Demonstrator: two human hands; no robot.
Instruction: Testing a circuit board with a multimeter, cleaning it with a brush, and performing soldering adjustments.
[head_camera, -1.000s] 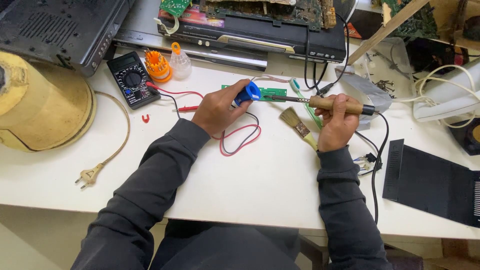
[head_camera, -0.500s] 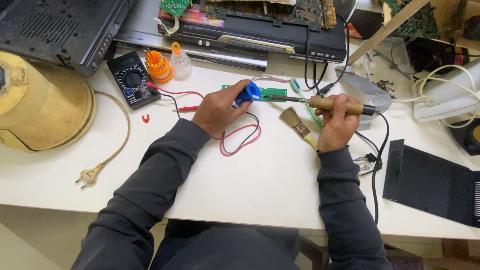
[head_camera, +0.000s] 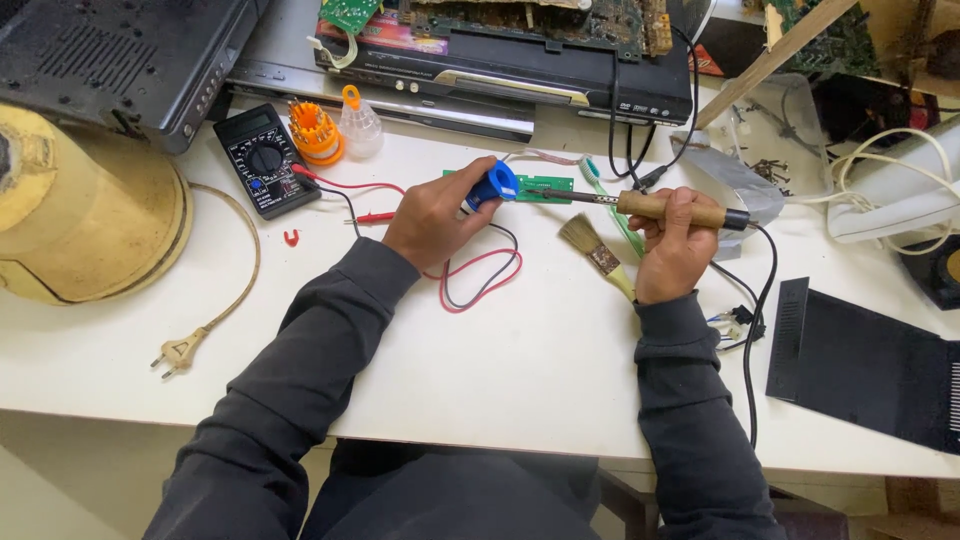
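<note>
The soldering iron (head_camera: 660, 206) with the wooden handle lies level in the right hand (head_camera: 672, 250), which is wrapped round the handle, while its metal shaft runs leftward toward the small green circuit board (head_camera: 535, 187) on the white table (head_camera: 500, 380). Against the frames from a second and half a second ago, almost nothing has shifted: both hands sit where they were and the tip stays aimed at the same end of the board, so I'd judge the person is holding steady on one spot rather than moving about.

The left hand (head_camera: 435, 215) is closed on a small blue spool-like object (head_camera: 495, 187), possibly solder, pressed just at the board's left end, where the iron's tip meets it; whether the tip actually touches I cannot tell.

Just beside the right hand lies a small paintbrush (head_camera: 592, 250), and between the hands loop red and black probe leads (head_camera: 480, 280). Further back sit a black multimeter (head_camera: 264, 160), an orange screwdriver-bit holder (head_camera: 316, 132) and a small clear bottle (head_camera: 358, 125), with a black disc player (head_camera: 500, 60) beyond.
</note>
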